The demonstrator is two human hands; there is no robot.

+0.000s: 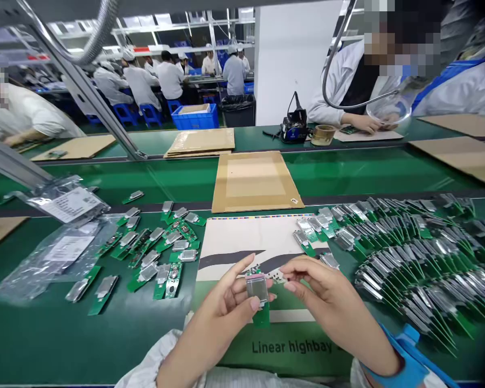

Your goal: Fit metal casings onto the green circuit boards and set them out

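Note:
My left hand (230, 302) grips a small green circuit board with a grey display (257, 290), held upright between thumb and fingers. A pink strip runs along the display's top edge. Close by on the right, my right hand (317, 285) has its thumb and forefinger pinched together; what lies between them is too small to make out. Below both hands is a printed cardboard sheet (291, 350) in white and green, scattered with tiny dark specks. A blue wrist strap (408, 358) circles my right wrist.
Loose display boards (157, 253) lie to the left beside clear plastic bags (70, 242) with labels. Dense curved rows of similar boards (404, 264) fill the right. Ahead, a cardboard piece (256, 183) rests on the green belt (178, 172). Across it, a co-worker's hands (367, 123) handle a board.

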